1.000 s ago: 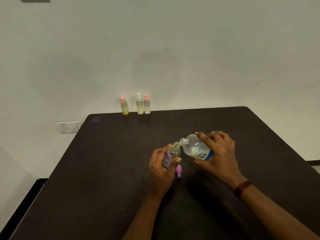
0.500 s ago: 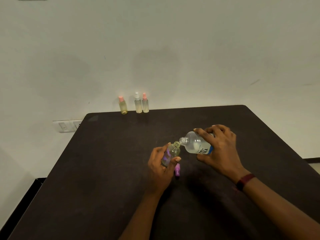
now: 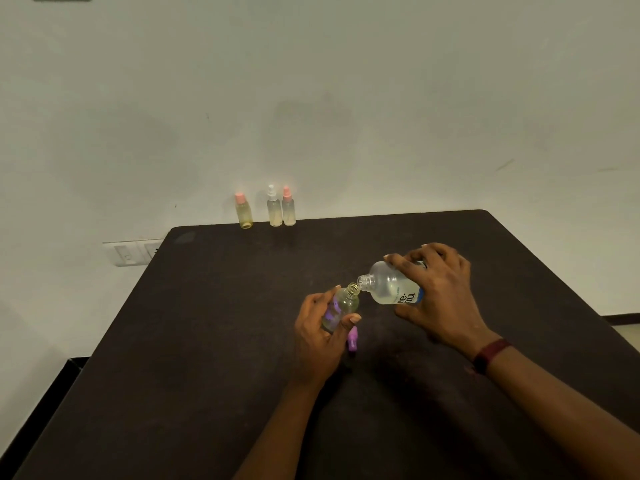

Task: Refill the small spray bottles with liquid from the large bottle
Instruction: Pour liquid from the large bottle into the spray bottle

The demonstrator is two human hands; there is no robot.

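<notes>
Pouring step, out in the middle of the table (image 3: pixel 207 341). The left hand (image 3: pixel 318 337) curls round the small open bottle (image 3: pixel 343 304), which leans toward the right edge. Its purple spray top (image 3: pixel 353 341) lies on the table just beside that hand (off and waiting). The right hand (image 3: pixel 440 299) wraps its fingers over the large bottle (image 3: pixel 391 289), tipped nearly flat, its mouth meeting the small bottle's threaded neck.

Clear liquid pools along the large bottle's low side. The small one looks pale yellowish and partly filled, though any stream is too fine to make out. Next, I'd say: a slow, steady tip with the mouths lined up, then level off before it overflows.

Along the far edge, toward the left corner, stand the pink-topped bottle (image 3: pixel 243 213), then the white-topped bottle (image 3: pixel 273 209) and the second pink-topped bottle (image 3: pixel 288 209) close side by side. All three are capped and hold pale liquid.
</notes>
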